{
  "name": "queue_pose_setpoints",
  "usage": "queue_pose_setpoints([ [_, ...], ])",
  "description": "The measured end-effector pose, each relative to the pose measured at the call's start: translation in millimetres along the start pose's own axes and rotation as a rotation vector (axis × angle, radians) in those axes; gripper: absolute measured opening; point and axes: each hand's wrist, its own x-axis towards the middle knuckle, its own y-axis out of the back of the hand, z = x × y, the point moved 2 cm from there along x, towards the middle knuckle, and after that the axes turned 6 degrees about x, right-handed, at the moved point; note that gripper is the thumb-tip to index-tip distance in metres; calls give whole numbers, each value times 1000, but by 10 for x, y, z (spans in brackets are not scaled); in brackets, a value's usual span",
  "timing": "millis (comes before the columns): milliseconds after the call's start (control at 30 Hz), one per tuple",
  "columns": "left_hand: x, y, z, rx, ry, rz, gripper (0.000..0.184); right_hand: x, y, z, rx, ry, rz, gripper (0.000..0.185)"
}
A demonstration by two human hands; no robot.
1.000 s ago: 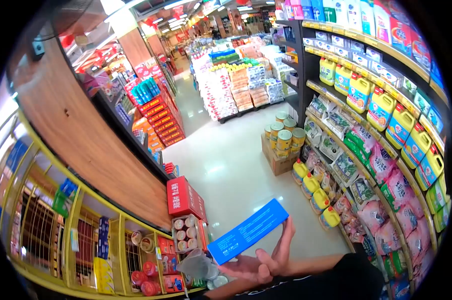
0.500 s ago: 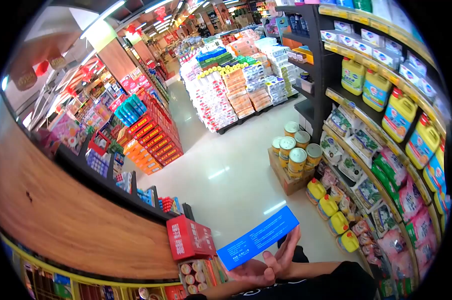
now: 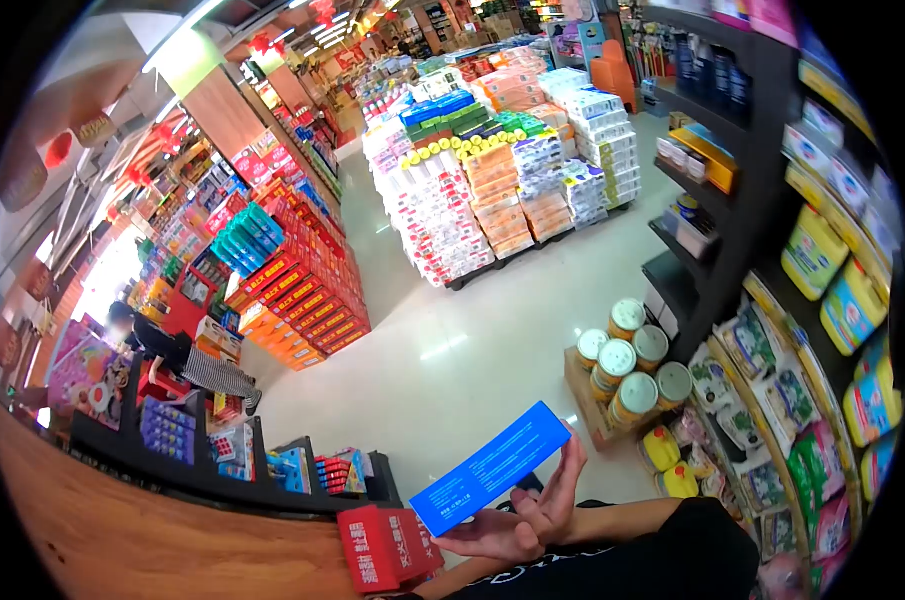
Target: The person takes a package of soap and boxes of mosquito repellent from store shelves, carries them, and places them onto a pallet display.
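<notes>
A long blue box point(image 3: 489, 468) with small pale print is held tilted in front of my body, its right end higher than its left. My left hand point(image 3: 487, 536) is under the lower left part of the box, fingers pressed against its underside. My right hand point(image 3: 555, 497) grips the right end, with fingers up along that end. The two hands touch or overlap below the box. Parts of the fingers are hidden behind it.
A red carton point(image 3: 387, 545) stands lower left beside a wooden panel point(image 3: 172, 540). Lidded cans point(image 3: 615, 357) sit in a box by the right shelves point(image 3: 732, 230). Ahead are stacked packs point(image 3: 492, 190) and red cartons point(image 3: 307, 285). A person point(image 3: 177, 345) is at the left.
The view has swung rightward relative to the left panel and moved forward, bringing the pack stack and cans closer. The person at the left has come into view. Both hands keep holding the blue box.
</notes>
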Motion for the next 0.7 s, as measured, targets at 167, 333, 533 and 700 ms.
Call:
queue_pose_setpoints([
  [167, 61, -573, -1275, 2, -3, 7, 74, 946, -605, 882, 7, -13, -20, 93],
  [333, 332, -1473, -2432, -50, 3, 45, 72, 2040, -1006, 1780, -62, -3, -4, 93],
  [533, 301, -2137, -3621, -61, 20, 8, 70, 2641, -1329, 3084, -141, 0, 127, 94],
  [700, 241, -3028, -4392, -49, -6, -41, 69, 3647, -1590, 3622, -139, 107, 148, 92],
])
